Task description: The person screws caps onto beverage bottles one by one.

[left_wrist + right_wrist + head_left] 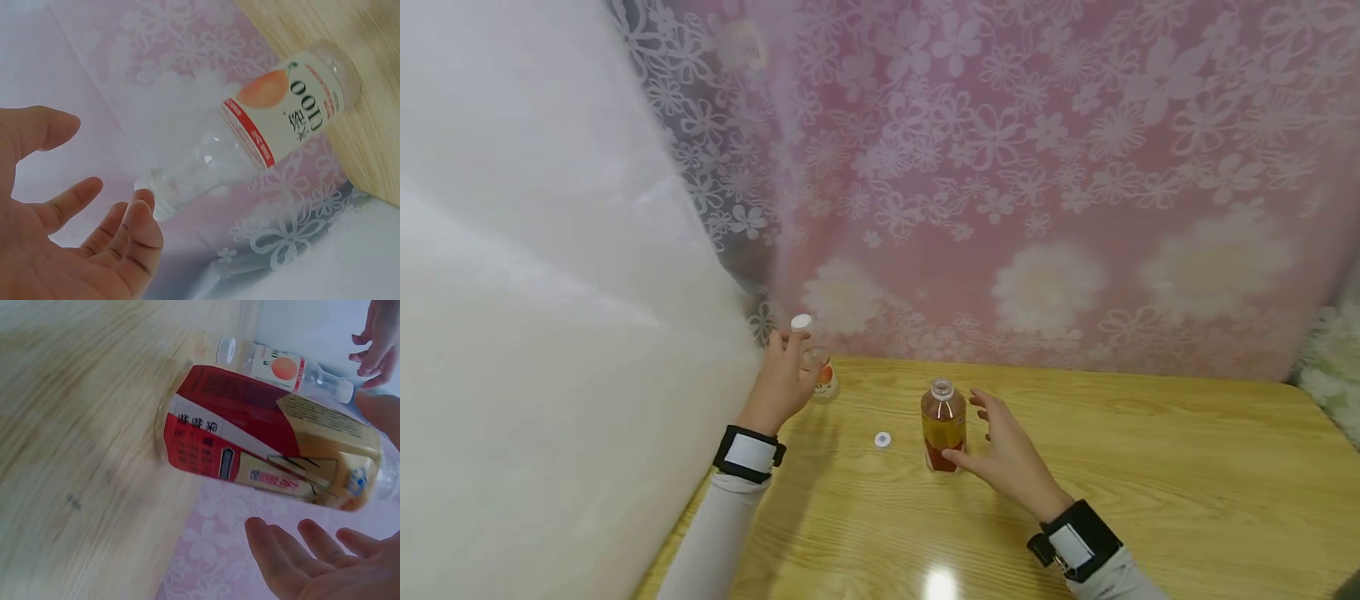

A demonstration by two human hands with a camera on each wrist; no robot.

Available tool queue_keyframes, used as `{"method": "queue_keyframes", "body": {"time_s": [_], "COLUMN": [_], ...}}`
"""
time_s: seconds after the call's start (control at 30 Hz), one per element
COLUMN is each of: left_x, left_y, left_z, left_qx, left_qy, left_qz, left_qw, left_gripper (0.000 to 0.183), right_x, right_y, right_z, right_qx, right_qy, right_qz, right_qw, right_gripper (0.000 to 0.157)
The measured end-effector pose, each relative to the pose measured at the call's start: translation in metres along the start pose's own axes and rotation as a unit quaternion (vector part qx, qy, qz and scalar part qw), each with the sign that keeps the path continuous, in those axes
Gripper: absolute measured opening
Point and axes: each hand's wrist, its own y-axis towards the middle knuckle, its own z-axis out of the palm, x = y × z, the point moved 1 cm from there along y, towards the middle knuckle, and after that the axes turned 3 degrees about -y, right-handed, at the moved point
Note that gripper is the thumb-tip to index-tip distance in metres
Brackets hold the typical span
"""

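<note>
A clear plastic bottle (281,112) with a peach-picture label stands upright near the table's back left, a white cap (801,322) on its top. My left hand (785,379) is at its neck with fingers spread; whether a fingertip touches it I cannot tell. A bottle with a red and yellow label (269,437) stands uncapped near the middle, its open mouth (942,387) showing. Beside it is my right hand (1007,454), thumb and fingers apart on either side, not gripping. A loose white cap (882,439) lies on the table left of this bottle.
The wooden table (1150,467) runs back to a pink flowered curtain (1000,167). A white sheet (550,292) hangs along the left side, close to my left arm.
</note>
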Motion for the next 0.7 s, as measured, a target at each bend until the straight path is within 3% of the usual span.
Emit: {"method": "queue_keyframes", "body": {"time_s": [0.2,0.37,0.5,0.7], "left_x": [-0.007,-0.015,-0.018,-0.028], "left_y": [-0.01,-0.012,-0.016,-0.021], "left_z": [0.0,0.008,0.019,0.062], "left_qx": [0.022,0.043,0.098,0.205], "left_qy": [-0.003,-0.008,-0.002,0.025], "left_qz": [0.01,0.035,0.06,0.074], "left_qw": [0.9997,0.9984,0.9934,0.9756], "left_gripper": [0.044,0.034,0.029,0.032], "right_x": [0.005,0.005,0.009,0.015], "right_y": [0.02,0.018,0.008,-0.027], "right_z": [0.019,0.018,0.012,-0.015], "right_qx": [-0.001,-0.002,0.001,0.0], "right_qy": [0.034,0.053,0.057,0.046], "right_qz": [-0.009,-0.007,-0.002,0.022], "right_qw": [0.999,0.999,0.998,0.999], "right_gripper": [0.096,0.083,0.082,0.085]}}
